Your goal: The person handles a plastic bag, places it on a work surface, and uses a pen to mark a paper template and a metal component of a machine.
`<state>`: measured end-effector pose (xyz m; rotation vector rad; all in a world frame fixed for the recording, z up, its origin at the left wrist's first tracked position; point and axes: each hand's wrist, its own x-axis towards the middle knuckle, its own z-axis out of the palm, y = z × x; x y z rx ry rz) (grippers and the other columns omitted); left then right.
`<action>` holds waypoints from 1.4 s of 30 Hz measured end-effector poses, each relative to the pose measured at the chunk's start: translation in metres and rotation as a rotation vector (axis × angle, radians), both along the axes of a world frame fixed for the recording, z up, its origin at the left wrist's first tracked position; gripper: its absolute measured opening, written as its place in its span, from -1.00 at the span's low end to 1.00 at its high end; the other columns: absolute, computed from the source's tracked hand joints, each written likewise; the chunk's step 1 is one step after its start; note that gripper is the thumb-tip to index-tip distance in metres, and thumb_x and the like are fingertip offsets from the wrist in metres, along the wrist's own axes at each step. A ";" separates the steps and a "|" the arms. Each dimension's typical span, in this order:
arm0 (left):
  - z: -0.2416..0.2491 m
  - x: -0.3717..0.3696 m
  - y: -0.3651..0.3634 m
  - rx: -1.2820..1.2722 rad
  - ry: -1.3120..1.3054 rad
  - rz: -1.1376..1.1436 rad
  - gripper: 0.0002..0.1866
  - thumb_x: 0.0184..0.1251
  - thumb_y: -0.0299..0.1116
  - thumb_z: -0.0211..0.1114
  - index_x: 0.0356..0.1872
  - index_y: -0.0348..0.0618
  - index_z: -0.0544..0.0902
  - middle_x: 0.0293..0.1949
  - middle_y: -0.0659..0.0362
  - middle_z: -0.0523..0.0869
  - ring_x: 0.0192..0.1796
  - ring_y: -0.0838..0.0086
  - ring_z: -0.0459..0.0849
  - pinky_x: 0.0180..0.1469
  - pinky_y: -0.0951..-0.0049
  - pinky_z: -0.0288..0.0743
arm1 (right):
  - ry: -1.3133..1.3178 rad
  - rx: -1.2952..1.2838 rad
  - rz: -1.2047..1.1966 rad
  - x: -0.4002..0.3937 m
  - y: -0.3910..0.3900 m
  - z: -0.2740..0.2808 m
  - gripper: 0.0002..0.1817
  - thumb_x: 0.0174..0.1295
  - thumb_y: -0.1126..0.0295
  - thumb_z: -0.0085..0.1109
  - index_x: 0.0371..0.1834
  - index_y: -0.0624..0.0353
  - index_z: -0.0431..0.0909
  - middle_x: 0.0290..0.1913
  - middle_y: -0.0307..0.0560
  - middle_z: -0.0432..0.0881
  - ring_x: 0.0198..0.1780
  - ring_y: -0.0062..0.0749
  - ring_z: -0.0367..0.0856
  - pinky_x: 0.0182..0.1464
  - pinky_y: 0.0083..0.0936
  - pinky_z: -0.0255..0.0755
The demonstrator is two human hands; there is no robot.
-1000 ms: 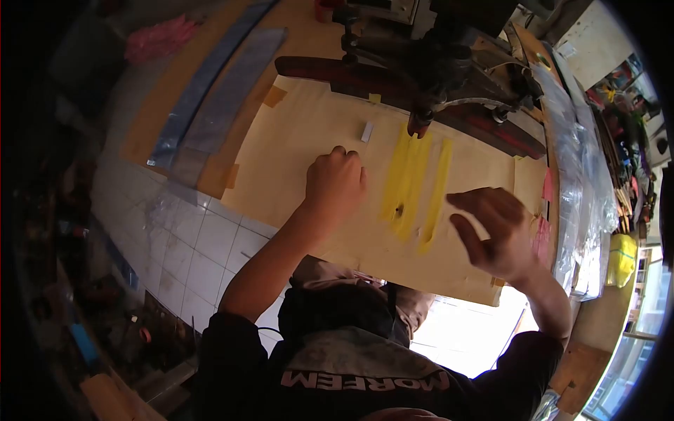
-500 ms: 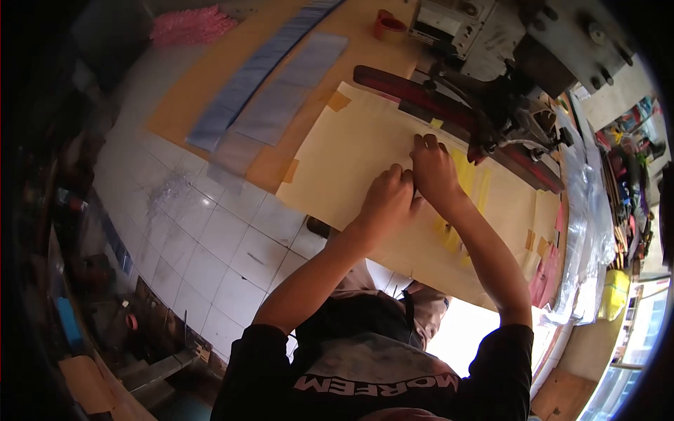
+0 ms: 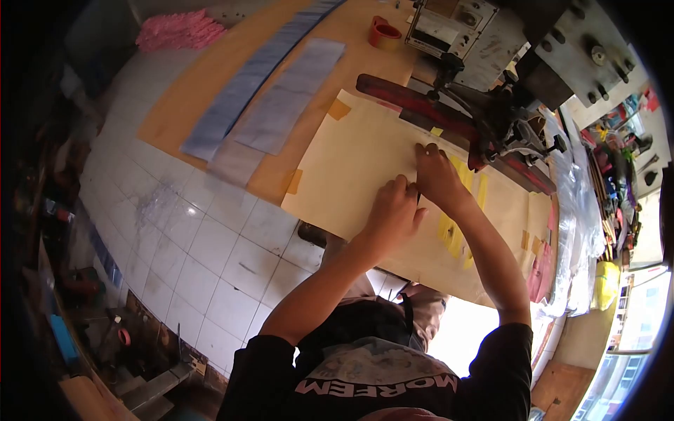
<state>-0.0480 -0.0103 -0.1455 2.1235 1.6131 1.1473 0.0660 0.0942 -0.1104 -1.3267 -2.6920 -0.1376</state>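
A cream paper sheet (image 3: 351, 151) is taped onto the brown work surface, with yellow strips (image 3: 456, 210) on its right part. Over the middle of this sheet my left hand (image 3: 394, 210) rests with curled fingers and its thumb sticking out. Touching or nearly touching it, my right hand (image 3: 437, 175) is bent over with fingers closed, beside the yellow strips. A small dark bit shows between the two hands; what they pinch is too hidden to name. Just beyond my right hand lies the long dark-red bar (image 3: 393, 91) of a machine (image 3: 491, 105).
Long blue strips (image 3: 246, 98) and a pale blue strip (image 3: 291, 98) lie at the left. Rolls of tape (image 3: 385, 35) stand near the machine's control box (image 3: 449, 28). Pink cloth pieces (image 3: 179, 30) are piled at the far left. Clear plastic sheets (image 3: 579, 231) hang at the right.
My hands keep almost the same place on the sheet. My left thumb now stands further out from the fingers. The whole view has shifted slightly.
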 end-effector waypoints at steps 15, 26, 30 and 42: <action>0.010 -0.047 -0.043 -0.075 0.041 -0.384 -0.40 0.26 -0.25 0.38 0.27 -0.36 0.48 0.33 -0.08 0.47 0.38 0.08 0.39 0.41 0.20 0.32 | 0.373 -0.236 0.109 0.074 -0.137 0.035 -0.50 0.18 0.44 0.33 0.24 0.20 0.51 0.20 0.21 0.58 0.11 0.16 0.64 0.11 -0.13 0.56; 0.003 -0.046 -0.045 0.029 0.098 -0.394 -0.42 0.24 -0.20 0.39 0.25 -0.28 0.55 0.34 -0.03 0.47 0.35 0.07 0.41 0.39 0.16 0.34 | 0.633 0.086 -0.440 0.184 -0.173 -0.005 -0.70 0.17 0.57 0.26 0.00 0.33 0.64 0.10 0.15 0.66 0.11 0.04 0.67 0.13 -0.29 0.55; 0.008 -0.046 -0.046 -0.003 0.088 -0.399 -0.48 0.24 -0.22 0.39 0.21 -0.20 0.60 0.36 -0.04 0.45 0.37 0.06 0.40 0.40 0.15 0.33 | 0.726 0.070 -0.443 0.202 -0.174 -0.002 -0.71 0.17 0.58 0.26 -0.02 0.34 0.65 0.07 0.15 0.67 0.05 0.02 0.69 0.06 -0.33 0.58; 0.015 -0.030 -0.046 -0.107 0.263 -0.451 -0.49 0.09 -0.29 0.44 0.13 -0.19 0.67 0.40 -0.18 0.38 0.39 -0.13 0.33 0.40 -0.04 0.27 | 0.970 0.106 -0.269 0.241 -0.171 -0.035 -0.75 0.23 0.49 0.21 -0.03 0.29 0.63 0.00 0.12 0.67 0.01 0.02 0.67 0.10 -0.26 0.53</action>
